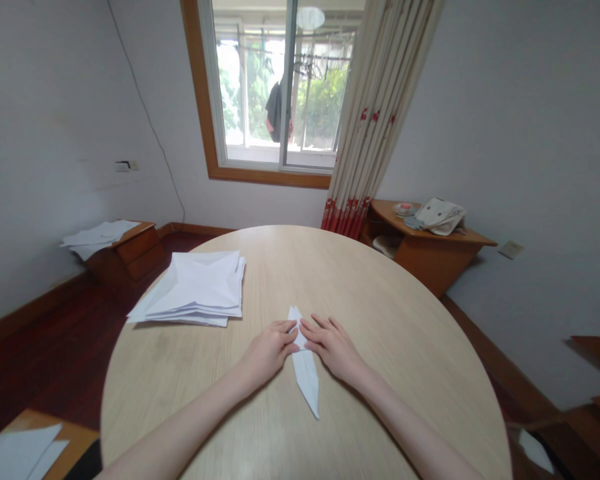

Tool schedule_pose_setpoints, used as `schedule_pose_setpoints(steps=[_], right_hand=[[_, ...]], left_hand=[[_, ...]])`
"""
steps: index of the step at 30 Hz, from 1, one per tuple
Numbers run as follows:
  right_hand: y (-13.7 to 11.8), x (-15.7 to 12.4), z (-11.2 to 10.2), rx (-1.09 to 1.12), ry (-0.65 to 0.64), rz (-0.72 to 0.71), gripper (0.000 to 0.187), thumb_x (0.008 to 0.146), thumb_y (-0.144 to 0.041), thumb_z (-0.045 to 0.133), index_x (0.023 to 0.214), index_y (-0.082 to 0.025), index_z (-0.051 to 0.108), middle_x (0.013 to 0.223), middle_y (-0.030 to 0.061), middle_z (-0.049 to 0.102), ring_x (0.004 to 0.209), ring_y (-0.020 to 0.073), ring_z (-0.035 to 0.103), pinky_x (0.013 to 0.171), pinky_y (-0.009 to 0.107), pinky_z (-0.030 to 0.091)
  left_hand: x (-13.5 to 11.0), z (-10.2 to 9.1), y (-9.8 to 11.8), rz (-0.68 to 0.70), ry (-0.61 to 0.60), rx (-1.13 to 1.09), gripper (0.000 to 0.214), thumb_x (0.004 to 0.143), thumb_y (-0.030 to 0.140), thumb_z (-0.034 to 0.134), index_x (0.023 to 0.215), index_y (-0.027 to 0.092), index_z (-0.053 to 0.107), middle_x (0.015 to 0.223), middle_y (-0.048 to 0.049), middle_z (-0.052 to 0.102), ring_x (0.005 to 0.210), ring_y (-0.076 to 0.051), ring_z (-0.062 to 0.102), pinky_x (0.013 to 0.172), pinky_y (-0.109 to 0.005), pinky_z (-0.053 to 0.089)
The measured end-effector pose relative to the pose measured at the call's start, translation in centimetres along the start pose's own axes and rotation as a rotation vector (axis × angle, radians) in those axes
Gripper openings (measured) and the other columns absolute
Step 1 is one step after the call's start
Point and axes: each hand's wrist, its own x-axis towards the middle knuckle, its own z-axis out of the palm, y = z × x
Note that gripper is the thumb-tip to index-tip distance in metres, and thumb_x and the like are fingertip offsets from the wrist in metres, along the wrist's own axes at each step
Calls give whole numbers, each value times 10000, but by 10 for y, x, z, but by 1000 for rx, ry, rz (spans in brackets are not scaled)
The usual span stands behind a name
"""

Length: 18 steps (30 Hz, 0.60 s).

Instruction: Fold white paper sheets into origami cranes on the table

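A narrow strip of folded white paper (307,383) lies on the round table with its pointed end towards me. My left hand (270,348) has its thumb and fingertips on the paper's left edge, closed on it. From the other side, my right hand (336,348) grips the upper part with thumb and forefinger, while its other fingers stretch forward. Both hands rest low over the tabletop, and their fingertips cover some of the folds. The far end of the paper shows small split tips beyond the fingers.
On the left of the round wooden table (370,280) is a stack of creased white paper sheets (200,287). A low cabinet (135,250) with papers stands at the left wall. Behind right, a corner desk (430,257) holds a cloth bag (441,217). More sheets (23,453) lie at lower left.
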Motion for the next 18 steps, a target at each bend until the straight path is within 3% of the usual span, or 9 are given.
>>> schedule_pose_setpoints(steps=[13,18], right_hand=[[-2,-4,0,21,160,-22,359,866,-192,576,1218,-254,605,1238,74,628,1163,253,519,996,458,391],[-4,-5,4,3,240,-13,280,930,-230,459,1174,-226,596,1190,87,628,1112,256,509,959,442,414]], left_hand=[[-4,-6,-9,99,-70,111,335,934,275,508,1255,188,551,1329,-101,551,1259,-220,469,1028,-402,420],[-3,-5,-10,113,-50,191,335,961,308,453,1251,172,548,1302,-106,574,1226,-222,501,1001,-386,443]])
